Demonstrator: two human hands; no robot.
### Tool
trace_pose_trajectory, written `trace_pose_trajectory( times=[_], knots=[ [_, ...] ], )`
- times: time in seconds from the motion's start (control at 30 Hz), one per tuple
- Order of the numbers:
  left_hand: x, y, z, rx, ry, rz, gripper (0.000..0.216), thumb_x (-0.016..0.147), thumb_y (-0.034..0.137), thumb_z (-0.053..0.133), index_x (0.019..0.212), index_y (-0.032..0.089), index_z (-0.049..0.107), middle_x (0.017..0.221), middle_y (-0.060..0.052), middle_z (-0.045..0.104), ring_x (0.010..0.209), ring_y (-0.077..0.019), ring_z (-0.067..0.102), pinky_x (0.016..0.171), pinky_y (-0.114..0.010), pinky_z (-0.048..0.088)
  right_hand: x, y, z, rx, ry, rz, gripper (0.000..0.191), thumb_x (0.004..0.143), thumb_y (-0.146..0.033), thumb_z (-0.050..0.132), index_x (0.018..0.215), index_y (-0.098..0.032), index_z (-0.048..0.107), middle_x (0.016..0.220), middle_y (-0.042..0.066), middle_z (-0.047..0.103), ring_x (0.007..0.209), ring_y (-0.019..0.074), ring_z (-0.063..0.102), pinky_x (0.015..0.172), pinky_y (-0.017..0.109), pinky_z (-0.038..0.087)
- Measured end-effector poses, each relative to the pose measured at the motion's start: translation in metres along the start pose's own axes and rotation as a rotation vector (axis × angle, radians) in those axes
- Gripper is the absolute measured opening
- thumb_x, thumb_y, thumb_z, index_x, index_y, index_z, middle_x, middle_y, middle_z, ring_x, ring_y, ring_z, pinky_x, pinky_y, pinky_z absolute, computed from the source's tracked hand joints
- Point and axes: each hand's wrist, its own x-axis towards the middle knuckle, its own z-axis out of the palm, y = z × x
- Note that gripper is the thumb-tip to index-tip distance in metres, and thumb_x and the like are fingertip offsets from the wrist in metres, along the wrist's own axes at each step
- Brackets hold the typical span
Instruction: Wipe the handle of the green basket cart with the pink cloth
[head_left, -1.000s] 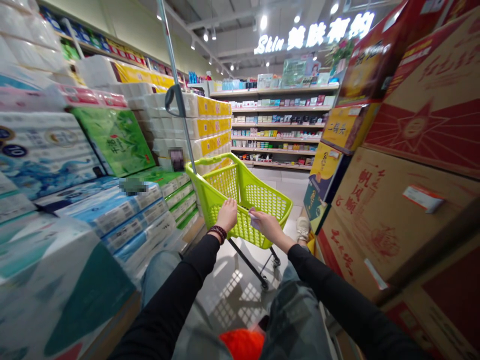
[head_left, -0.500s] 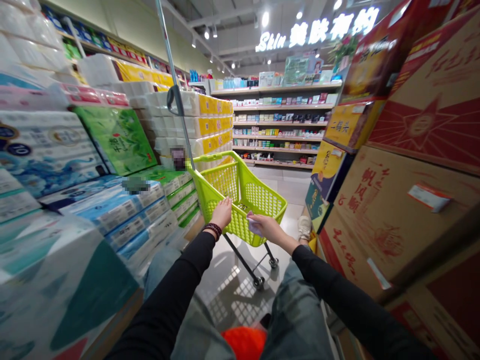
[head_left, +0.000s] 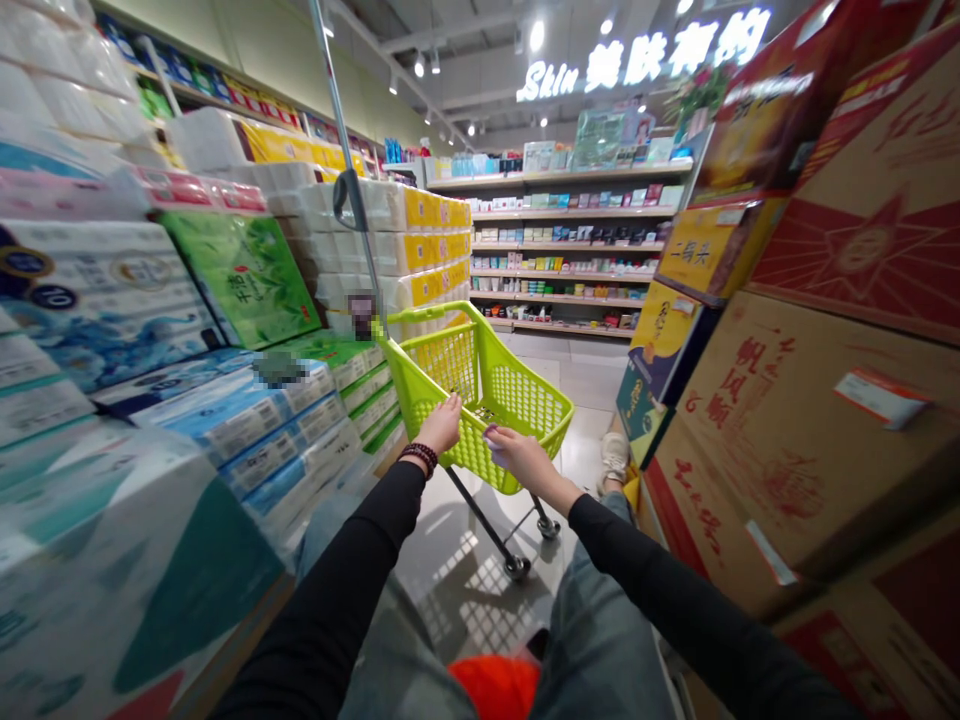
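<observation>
Just ahead of me stands a lime-green shopping cart (head_left: 529,400) with a perforated plastic basket on dark metal legs with casters. My left hand (head_left: 441,425), with a dark bead bracelet at the wrist, is closed on the near rim of the basket. In my right hand (head_left: 521,455) is a small pale lilac cloth (head_left: 495,440), pinched between the fingers and held against the near side of the basket. Most of the cloth is hidden by the fingers. A small dark patterned thing (head_left: 484,412) lies inside the basket, too small to name.
Stacked tissue packs (head_left: 247,420) rise close on my left, with a metal pole (head_left: 337,100) beside the cart. Printed cartons (head_left: 780,400) wall the right side. Shelves of small boxes (head_left: 562,235) stand beyond. An orange-red seat (head_left: 495,685) shows between my legs.
My right hand has shifted slightly left along the basket with the cloth. The left hand stays at the rim. The view has turned slightly to the left.
</observation>
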Motion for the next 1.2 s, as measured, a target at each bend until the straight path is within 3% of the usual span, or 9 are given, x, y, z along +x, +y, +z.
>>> trace_pose_trajectory(
  times=[0.33,0.67,1.0,1.2],
  knots=[
    [0.004,0.026,-0.01,-0.024,-0.041,0.027,0.077,0.088,0.004,0.049,0.163,0.009,0.035,0.173,-0.023,0.03,0.162,-0.0273,0.029,0.131,-0.045,0.03,0.04,-0.017,-0.006,-0.177,-0.064,0.087,0.034,0.104,-0.014,0.048,0.117,-0.024,0.078,0.131,0.013,0.07,0.11,0.0253,0.069,0.092,0.033,0.054],
    [0.007,0.027,-0.006,0.044,0.045,0.02,0.075,0.087,0.0,0.045,0.161,0.01,0.04,0.167,-0.021,0.043,0.154,-0.0288,0.044,0.128,-0.046,0.034,-0.031,0.044,-0.027,-0.095,0.003,-0.008,0.029,0.094,-0.009,0.065,0.111,-0.026,0.08,0.129,0.006,0.076,0.101,0.0206,0.073,0.09,0.029,0.051],
    [-0.002,0.018,-0.011,-0.004,-0.062,-0.003,0.088,0.082,-0.004,0.04,0.168,0.007,0.026,0.175,-0.019,0.023,0.163,-0.0268,0.026,0.132,-0.043,0.025,-0.034,0.014,-0.019,-0.07,0.033,-0.038,0.029,0.093,-0.008,0.068,0.112,-0.026,0.079,0.124,0.005,0.077,0.099,0.0193,0.073,0.09,0.029,0.047],
    [-0.001,0.017,-0.018,-0.035,-0.099,-0.018,0.09,0.081,-0.004,0.04,0.169,0.006,0.025,0.176,-0.018,0.022,0.163,-0.0265,0.024,0.133,-0.042,0.023,-0.031,0.008,-0.018,-0.091,0.025,-0.005,0.029,0.094,-0.008,0.065,0.111,-0.026,0.079,0.122,0.005,0.078,0.098,0.0193,0.073,0.089,0.03,0.047]
  ],
)
